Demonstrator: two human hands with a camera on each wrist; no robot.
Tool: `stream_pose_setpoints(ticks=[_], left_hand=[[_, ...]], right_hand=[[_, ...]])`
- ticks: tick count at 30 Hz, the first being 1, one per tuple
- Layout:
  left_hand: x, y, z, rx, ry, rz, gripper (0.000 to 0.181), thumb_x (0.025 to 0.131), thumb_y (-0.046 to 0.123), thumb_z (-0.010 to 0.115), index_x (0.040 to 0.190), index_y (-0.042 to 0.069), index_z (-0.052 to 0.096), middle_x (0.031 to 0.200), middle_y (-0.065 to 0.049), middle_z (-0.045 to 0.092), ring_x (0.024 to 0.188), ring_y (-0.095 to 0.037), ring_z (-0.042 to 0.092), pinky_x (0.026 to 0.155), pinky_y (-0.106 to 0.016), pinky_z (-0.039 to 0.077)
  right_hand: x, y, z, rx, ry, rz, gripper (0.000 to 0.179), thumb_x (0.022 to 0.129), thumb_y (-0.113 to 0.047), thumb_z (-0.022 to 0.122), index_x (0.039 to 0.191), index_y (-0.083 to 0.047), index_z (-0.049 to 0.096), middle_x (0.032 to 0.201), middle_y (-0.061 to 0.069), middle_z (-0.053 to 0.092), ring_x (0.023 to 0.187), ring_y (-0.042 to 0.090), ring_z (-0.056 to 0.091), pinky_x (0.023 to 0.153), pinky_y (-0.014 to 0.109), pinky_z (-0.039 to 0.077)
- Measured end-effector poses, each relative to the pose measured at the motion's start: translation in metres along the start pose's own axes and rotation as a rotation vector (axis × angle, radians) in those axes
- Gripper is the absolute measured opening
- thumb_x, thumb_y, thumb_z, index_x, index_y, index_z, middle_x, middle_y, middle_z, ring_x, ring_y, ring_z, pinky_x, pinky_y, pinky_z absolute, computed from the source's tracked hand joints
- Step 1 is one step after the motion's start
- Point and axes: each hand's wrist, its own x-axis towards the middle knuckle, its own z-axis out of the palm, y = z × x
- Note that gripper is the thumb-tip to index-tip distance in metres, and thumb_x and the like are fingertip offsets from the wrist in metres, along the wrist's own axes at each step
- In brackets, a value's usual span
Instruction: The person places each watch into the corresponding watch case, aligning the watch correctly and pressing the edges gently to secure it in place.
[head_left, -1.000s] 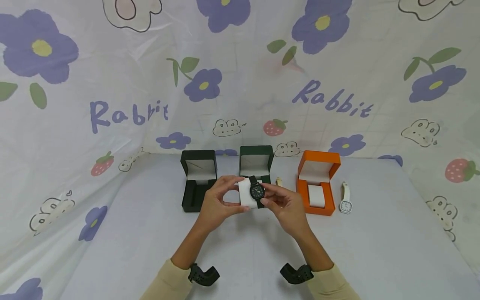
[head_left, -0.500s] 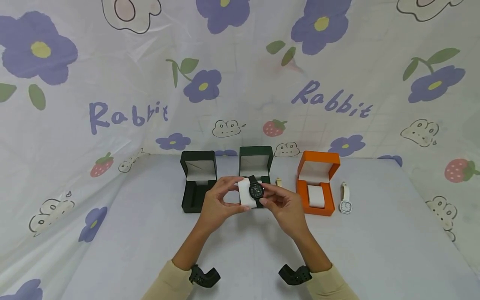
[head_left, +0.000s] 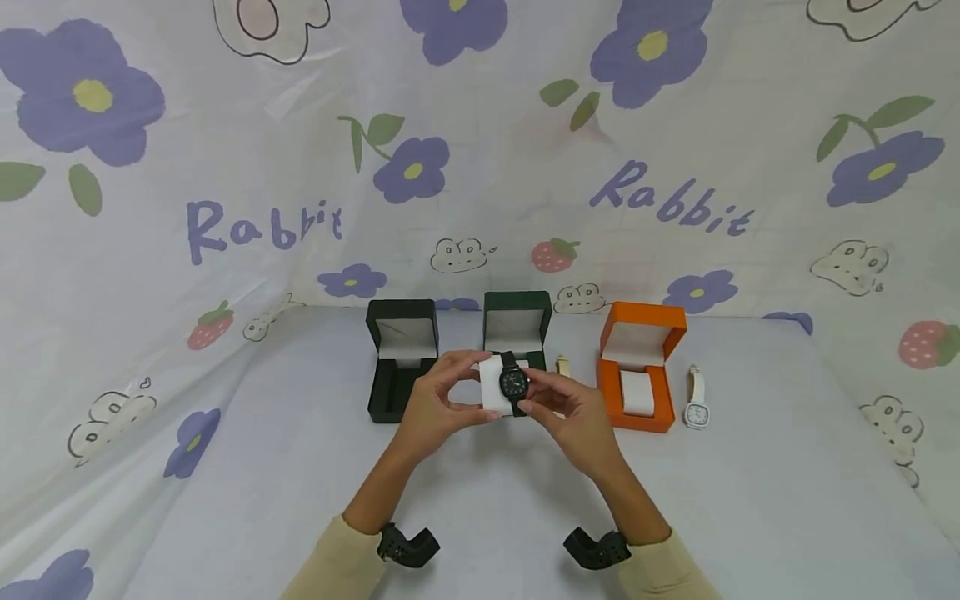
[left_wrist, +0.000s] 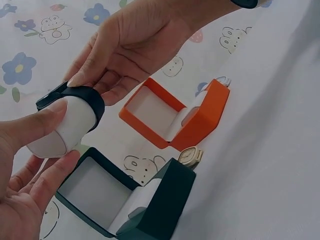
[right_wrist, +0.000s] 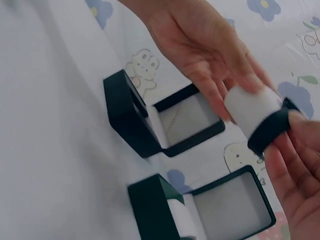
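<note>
In the head view, my left hand (head_left: 435, 410) holds a white watch cushion (head_left: 491, 385) between the thumb and fingers, at its left end. A black wristwatch (head_left: 513, 383) sits around the right part of that cushion, its dial facing up. My right hand (head_left: 576, 417) pinches the watch at its right side, the thumb near the lower strap. In the left wrist view, the dark strap (left_wrist: 92, 102) wraps round the cushion, and the right thumb presses on the watch. Behind the hands stands a dark green watch box (head_left: 517, 313) with its lid raised, its lower part mostly hidden.
An open black box (head_left: 386, 392) with a bare dark compartment stands at the left. On the right is an open orange box (head_left: 660, 404) with a white cushion inside. A white watch (head_left: 697, 404) lies beside it; a gold watch (head_left: 562, 365) lies between the green and orange boxes.
The head view has shifted slightly. Both hands keep their hold on the cushion and black wristwatch, with only tiny movement of the right fingers.
</note>
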Motion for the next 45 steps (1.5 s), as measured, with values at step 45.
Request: stream_pose_setpoints(ticks=[45], left_hand=[[0.001,0.006,0.001,-0.095,-0.184,-0.004,0.085,0.072,-0.010,0.087,0.145,0.021,0.058,0.141,-0.005,0.054,0.119,-0.032,0.061,0.079,-0.041,0.063]], right_hand=[[0.004,-0.007,-0.027,-0.115,-0.263,-0.077,0.090,0.070,-0.015,0.092,0.150,-0.024,0.052,0.144,0.002,0.058,0.127,0.023,0.058,0.103,0.034,0.052]])
